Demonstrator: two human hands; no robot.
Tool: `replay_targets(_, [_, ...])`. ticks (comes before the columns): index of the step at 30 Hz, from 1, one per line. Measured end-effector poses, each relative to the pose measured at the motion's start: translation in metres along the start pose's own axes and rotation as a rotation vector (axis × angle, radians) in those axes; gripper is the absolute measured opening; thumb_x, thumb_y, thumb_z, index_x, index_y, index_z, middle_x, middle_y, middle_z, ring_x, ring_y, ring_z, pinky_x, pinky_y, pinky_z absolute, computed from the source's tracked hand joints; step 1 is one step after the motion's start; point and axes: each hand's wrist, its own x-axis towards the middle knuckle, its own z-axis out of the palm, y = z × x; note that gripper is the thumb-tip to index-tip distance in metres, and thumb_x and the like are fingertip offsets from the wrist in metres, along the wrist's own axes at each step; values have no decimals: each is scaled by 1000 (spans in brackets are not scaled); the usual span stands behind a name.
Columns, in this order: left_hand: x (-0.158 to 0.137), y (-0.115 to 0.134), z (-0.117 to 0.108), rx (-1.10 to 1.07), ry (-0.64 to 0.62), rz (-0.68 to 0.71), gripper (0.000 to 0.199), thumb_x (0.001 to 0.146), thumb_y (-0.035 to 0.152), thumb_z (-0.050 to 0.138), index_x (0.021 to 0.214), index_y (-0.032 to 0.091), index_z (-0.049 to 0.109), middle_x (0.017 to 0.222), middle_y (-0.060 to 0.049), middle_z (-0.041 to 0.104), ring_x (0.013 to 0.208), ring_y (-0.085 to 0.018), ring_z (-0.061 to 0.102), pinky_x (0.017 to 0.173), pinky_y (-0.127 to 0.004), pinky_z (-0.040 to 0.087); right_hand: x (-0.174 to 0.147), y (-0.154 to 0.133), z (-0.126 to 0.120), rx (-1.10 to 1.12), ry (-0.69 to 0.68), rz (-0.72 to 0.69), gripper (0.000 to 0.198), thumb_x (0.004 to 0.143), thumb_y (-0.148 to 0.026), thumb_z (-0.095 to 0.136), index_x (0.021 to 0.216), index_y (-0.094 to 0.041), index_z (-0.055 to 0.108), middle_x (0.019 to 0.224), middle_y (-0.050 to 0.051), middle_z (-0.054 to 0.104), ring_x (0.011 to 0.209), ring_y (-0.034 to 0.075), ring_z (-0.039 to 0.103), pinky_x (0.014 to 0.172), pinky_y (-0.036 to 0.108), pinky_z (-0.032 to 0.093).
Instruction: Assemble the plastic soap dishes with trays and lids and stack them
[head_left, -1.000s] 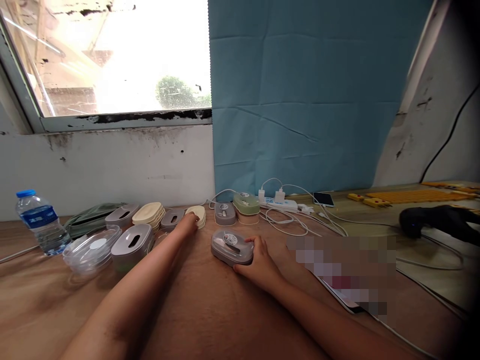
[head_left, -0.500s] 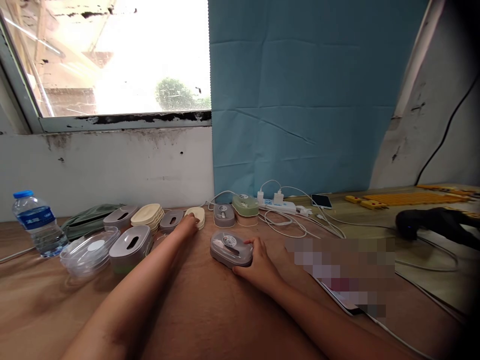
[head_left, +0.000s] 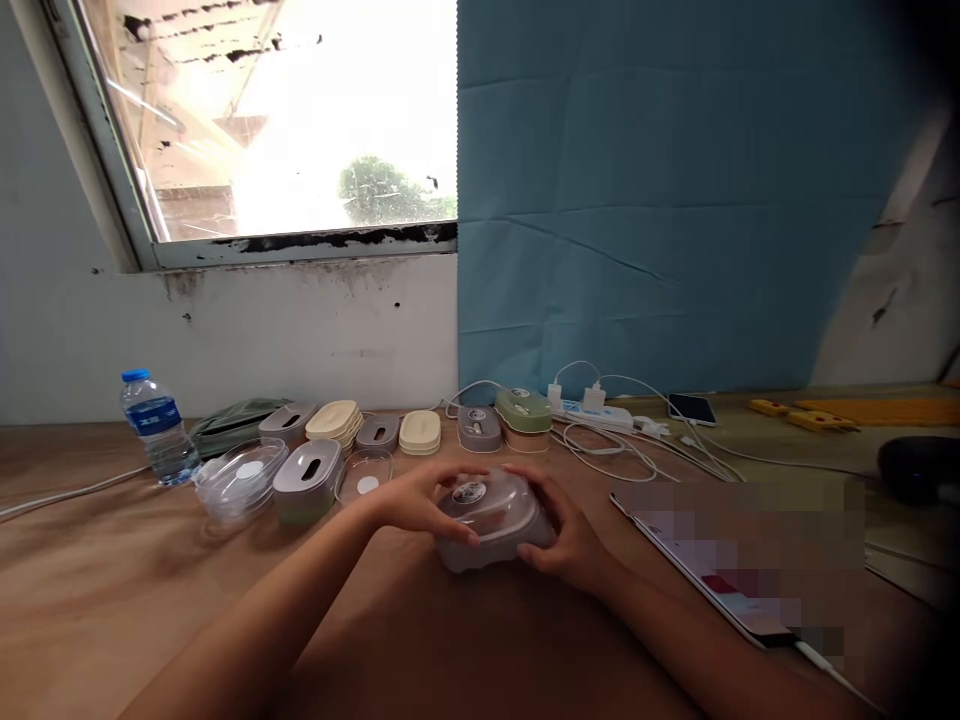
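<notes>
A greyish plastic food box with a see-through lid (head_left: pixel 495 510) and a round sticker is between my hands at the middle front. My left hand (head_left: pixel 420 500) grips its left side, thumb on the front edge and fingers over the back. Around the right side curls my right hand (head_left: pixel 570 535), thumb at the front corner. The box looks slightly tilted; whether its base touches the table cannot be made out. Behind it stand a stack of cream trays (head_left: pixel 420 432), a grey lidded box (head_left: pixel 478 428) and a green-topped box (head_left: pixel 525 415).
Left lie stacked clear lids (head_left: pixel 244 478), a grey sleeve-like cover (head_left: pixel 307 475), another cream stack (head_left: pixel 334 425), a green pouch (head_left: pixel 236 425) and a water bottle (head_left: pixel 159 425). Right are a power strip (head_left: pixel 600 412), loose cables, a phone (head_left: pixel 691 409) and a tablet (head_left: pixel 720 575).
My left hand has left the cream trays and come back to the food box, which my right hand was holding alone. The box is nearer me. The view has swung left.
</notes>
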Motion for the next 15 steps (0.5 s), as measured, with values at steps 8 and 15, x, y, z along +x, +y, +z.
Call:
replay_targets(8, [-54,20,12,108,361,-301,41,71,42,55,106,20,51,107,-6,53,91,-20,53,80,-33,43,0,-1,-2,-35,-127,-62,67,61,-43,63,120,-22,38,117,10,44,106,28,45,89,38,38])
replay_targets(15, [-73,-10,19,-205,497,-600,36,84,45,26,96,16,42,63,-3,57,48,-17,58,42,-27,45,5,2,-9,-159,-133,-77,48,65,-49,57,104,-22,51,110,10,47,104,28,46,88,38,36])
